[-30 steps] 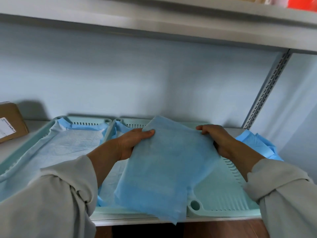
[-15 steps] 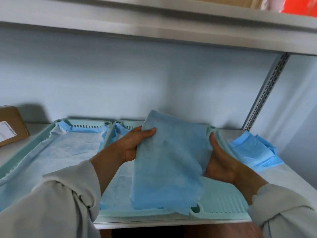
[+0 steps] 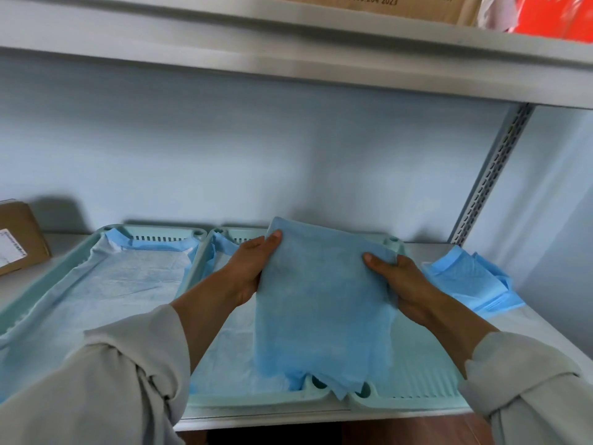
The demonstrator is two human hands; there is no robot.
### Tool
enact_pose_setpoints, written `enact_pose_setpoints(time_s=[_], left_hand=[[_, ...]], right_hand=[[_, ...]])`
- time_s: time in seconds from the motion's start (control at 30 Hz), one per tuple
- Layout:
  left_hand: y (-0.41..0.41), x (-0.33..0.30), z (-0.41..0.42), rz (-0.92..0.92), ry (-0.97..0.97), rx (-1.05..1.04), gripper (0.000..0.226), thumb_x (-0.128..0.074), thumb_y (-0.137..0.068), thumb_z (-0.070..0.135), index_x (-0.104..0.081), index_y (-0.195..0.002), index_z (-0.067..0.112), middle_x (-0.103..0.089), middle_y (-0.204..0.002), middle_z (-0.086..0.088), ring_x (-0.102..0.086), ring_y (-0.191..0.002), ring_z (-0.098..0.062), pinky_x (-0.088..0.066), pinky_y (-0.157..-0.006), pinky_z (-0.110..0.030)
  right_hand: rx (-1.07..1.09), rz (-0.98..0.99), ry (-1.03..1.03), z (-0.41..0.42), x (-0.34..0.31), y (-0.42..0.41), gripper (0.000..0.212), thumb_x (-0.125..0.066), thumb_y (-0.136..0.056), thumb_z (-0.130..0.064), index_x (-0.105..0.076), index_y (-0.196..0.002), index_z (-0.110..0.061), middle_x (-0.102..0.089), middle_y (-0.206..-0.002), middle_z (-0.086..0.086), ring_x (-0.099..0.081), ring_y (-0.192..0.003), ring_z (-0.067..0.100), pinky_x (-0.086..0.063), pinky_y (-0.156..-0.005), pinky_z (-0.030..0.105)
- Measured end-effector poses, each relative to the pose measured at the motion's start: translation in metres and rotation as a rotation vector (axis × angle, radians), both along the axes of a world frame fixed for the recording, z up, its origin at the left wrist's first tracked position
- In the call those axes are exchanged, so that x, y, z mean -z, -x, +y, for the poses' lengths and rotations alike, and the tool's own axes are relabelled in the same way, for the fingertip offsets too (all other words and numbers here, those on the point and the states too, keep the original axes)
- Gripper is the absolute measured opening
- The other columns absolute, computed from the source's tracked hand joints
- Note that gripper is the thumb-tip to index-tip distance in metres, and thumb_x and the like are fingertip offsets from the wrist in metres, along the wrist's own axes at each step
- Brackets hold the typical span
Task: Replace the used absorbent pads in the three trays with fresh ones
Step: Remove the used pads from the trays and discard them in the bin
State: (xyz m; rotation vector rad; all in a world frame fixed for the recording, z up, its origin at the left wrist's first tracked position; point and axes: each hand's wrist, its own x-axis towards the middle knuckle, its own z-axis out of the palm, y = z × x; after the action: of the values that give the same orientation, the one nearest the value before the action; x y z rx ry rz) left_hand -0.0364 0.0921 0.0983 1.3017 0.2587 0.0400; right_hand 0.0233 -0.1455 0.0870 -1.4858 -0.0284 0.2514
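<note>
Head view showed my left hand (image 3: 253, 271) and right hand (image 3: 402, 289) each pinching a side edge of the folded blue pad (image 3: 321, 303), thumbs on its front, other fingers curled behind. I held the pad above the right tray (image 3: 417, 380), whose ribbed floor lay bare. The middle tray (image 3: 224, 358) and left tray (image 3: 96, 284) each held a spread pad. To do the step well, I judged I should unfold fully, then seat the corners inside the rim. The upper shelf (image 3: 288, 59) capped lift room; spare pads (image 3: 468, 281) lay right of the tray, near the upright post (image 3: 494, 175).
</note>
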Motion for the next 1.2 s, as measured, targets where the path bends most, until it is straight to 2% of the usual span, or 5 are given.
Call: enact_pose_setpoints(time_s=[0.33,0.5,0.73,0.9,1.2], left_hand=[[-0.002,-0.013,0.000,-0.027,-0.130,-0.146,0.028,-0.057,-0.091,0.043,-0.067,-0.103,0.020,-0.069,-0.099,0.001,-0.063,-0.088,-0.017,-0.053,-0.079,-0.035],[-0.005,-0.021,-0.007,-0.028,0.066,-0.262,0.018,-0.057,-0.094,0.033,-0.064,-0.094,0.016,-0.065,-0.093,-0.002,-0.061,-0.082,-0.017,-0.052,-0.078,-0.032],[-0.008,-0.018,0.000,0.098,0.180,-0.238,0.036,-0.058,-0.091,0.041,-0.061,-0.114,0.013,-0.066,-0.104,-0.004,-0.064,-0.088,-0.020,-0.055,-0.077,-0.035],[0.015,0.007,0.002,0.352,-0.180,0.293,0.018,-0.064,-0.089,0.026,-0.063,-0.102,0.014,-0.069,-0.099,-0.003,-0.064,-0.087,-0.015,-0.048,-0.094,-0.039],[0.002,0.013,-0.006,0.173,-0.338,-0.080,0.029,-0.053,-0.096,0.015,-0.055,-0.123,0.008,-0.059,-0.105,-0.008,-0.057,-0.093,-0.022,-0.049,-0.078,-0.035]], right_hand=[[0.011,-0.096,0.044,0.007,-0.026,0.003,0.012,-0.064,-0.089,-0.025,-0.068,-0.097,-0.017,-0.070,-0.105,0.006,-0.067,-0.091,0.020,-0.052,-0.093,0.040],[-0.036,-0.003,0.004,0.009,-0.024,0.006,0.047,-0.066,-0.079,-0.047,-0.065,-0.113,-0.015,-0.071,-0.111,0.005,-0.066,-0.104,0.022,-0.050,-0.097,0.043],[-0.175,0.129,0.009,0.003,-0.008,0.016,0.034,-0.070,-0.081,-0.013,-0.066,-0.113,-0.002,-0.073,-0.101,0.013,-0.071,-0.084,0.024,-0.059,-0.076,0.035],[-0.031,0.162,0.126,-0.005,-0.011,0.008,0.029,-0.061,-0.092,-0.025,-0.063,-0.113,-0.004,-0.069,-0.092,0.010,-0.064,-0.081,0.023,-0.053,-0.073,0.033],[-0.124,0.208,0.251,-0.014,0.006,0.006,0.051,-0.078,-0.071,-0.006,-0.060,-0.117,0.005,-0.070,-0.104,0.019,-0.068,-0.093,0.032,-0.056,-0.083,0.044]])
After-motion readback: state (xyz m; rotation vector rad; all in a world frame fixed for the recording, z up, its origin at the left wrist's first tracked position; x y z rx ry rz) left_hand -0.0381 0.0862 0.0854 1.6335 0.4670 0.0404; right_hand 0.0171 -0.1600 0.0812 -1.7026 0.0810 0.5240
